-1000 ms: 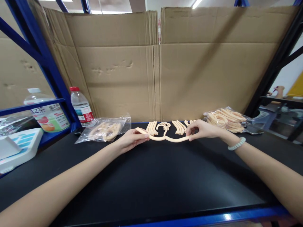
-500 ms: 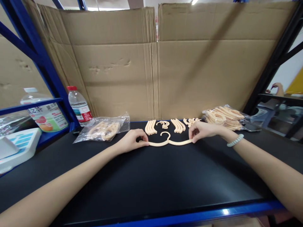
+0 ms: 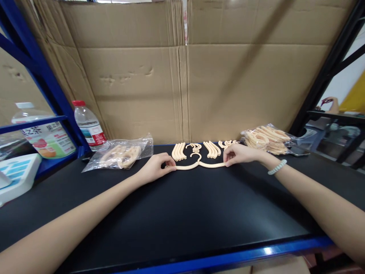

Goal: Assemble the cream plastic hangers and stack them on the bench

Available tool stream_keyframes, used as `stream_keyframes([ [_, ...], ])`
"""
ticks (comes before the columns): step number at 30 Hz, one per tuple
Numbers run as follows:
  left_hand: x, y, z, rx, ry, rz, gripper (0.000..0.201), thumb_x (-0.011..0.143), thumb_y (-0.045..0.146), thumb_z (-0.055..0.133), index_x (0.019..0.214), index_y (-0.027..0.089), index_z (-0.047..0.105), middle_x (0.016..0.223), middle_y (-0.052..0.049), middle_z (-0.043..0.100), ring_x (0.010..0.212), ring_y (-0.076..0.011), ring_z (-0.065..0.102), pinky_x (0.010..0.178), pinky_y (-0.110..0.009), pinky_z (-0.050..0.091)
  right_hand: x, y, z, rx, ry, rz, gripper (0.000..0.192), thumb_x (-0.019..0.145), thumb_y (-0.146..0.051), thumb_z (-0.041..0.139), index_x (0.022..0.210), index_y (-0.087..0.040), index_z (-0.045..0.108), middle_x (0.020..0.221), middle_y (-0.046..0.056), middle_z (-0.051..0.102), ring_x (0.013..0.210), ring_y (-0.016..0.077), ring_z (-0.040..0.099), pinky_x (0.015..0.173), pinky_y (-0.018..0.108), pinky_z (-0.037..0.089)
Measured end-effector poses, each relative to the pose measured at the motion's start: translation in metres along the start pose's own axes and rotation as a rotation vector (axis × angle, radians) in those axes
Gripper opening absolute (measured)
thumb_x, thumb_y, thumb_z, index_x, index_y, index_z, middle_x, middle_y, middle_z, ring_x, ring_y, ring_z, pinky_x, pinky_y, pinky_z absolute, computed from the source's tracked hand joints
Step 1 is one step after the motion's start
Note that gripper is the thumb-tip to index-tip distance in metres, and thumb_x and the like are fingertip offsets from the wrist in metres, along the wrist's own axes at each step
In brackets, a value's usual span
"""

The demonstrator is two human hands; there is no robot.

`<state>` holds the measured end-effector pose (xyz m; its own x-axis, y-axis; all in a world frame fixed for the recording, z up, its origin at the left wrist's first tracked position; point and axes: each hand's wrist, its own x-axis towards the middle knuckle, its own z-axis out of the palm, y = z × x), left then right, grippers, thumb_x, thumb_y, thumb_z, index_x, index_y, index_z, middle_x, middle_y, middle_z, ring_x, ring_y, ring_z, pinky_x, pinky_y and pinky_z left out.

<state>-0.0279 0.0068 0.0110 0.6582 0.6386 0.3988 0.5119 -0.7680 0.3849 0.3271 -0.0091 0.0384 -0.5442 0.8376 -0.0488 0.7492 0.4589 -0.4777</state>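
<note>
Head view: left hand (image 3: 155, 169) and right hand (image 3: 238, 155) pinch the hanger's (image 3: 196, 165) ends.

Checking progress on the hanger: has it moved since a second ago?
Yes. The hanger was raised, overlapping the loose pieces; now it lies flat on the table just in front of them, its ends pinched by the left hand and right hand.

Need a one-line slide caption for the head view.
Both hands, left hand and right hand, pinch the ends of a cream hanger on the black table.
</note>
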Motion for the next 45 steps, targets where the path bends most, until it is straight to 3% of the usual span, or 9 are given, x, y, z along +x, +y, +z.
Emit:
stream_keyframes([
  [11, 0.0, -0.009, 0.004, -0.018, 0.011, -0.019, 0.016, 0.083, 0.033, 0.059, 0.081, 0.019, 0.066, 0.077, -0.001, 0.061, 0.072, -0.015, 0.058, 0.068, -0.027, 0.044, 0.003, 0.011, 0.003, 0.02, 0.038, -0.012, 0.022, 0.069, -0.034, 0.068, 0.078, -0.014, 0.07, 0.073, 0.005, 0.07, 0.068, 0.0171, 0.064, 0.063, 0.027, 0.048],
  [29, 0.001, -0.004, 0.002, -0.057, -0.01, -0.102, 0.016, 0.081, 0.033, 0.057, 0.083, 0.02, 0.065, 0.085, -0.003, 0.066, 0.076, -0.0167, 0.059, 0.073, -0.031, 0.046, 0.003, 0.01, 0.005, 0.005, 0.043, 0.004, 0.017, 0.071, -0.031, 0.065, 0.075, -0.015, 0.065, 0.071, 0.004, 0.067, 0.065, 0.0149, 0.061, 0.059, 0.025, 0.047],
  [34, 0.002, -0.004, 0.001, -0.146, 0.054, -0.21, 0.022, 0.079, 0.034, 0.055, 0.094, 0.018, 0.063, 0.085, -0.004, 0.066, 0.075, -0.0171, 0.059, 0.071, -0.031, 0.046, 0.004, 0.01, 0.006, 0.026, 0.037, 0.031, 0.022, 0.069, -0.03, 0.064, 0.084, -0.015, 0.065, 0.073, 0.004, 0.065, 0.066, 0.0148, 0.06, 0.061, 0.025, 0.048],
  [39, 0.005, -0.012, 0.001, -0.284, 0.124, -0.327, 0.021, 0.077, 0.029, 0.048, 0.089, 0.016, 0.06, 0.083, -0.005, 0.066, 0.081, -0.0195, 0.062, 0.077, -0.034, 0.047, 0.003, 0.008, 0.003, 0.041, 0.024, 0.059, 0.025, 0.069, -0.025, 0.057, 0.09, -0.015, 0.065, 0.077, 0.004, 0.065, 0.064, 0.014, 0.058, 0.058, 0.025, 0.045],
  [45, 0.005, -0.012, 0.001, -0.296, 0.107, -0.348, 0.021, 0.067, 0.02, 0.046, 0.083, 0.017, 0.06, 0.077, -0.003, 0.065, 0.079, -0.0195, 0.062, 0.076, -0.034, 0.047, -0.002, 0.008, -0.003, 0.077, -0.029, 0.083, 0.024, 0.068, -0.023, 0.057, 0.089, -0.014, 0.064, 0.072, 0.003, 0.063, 0.06, 0.0132, 0.056, 0.057, 0.025, 0.045],
])
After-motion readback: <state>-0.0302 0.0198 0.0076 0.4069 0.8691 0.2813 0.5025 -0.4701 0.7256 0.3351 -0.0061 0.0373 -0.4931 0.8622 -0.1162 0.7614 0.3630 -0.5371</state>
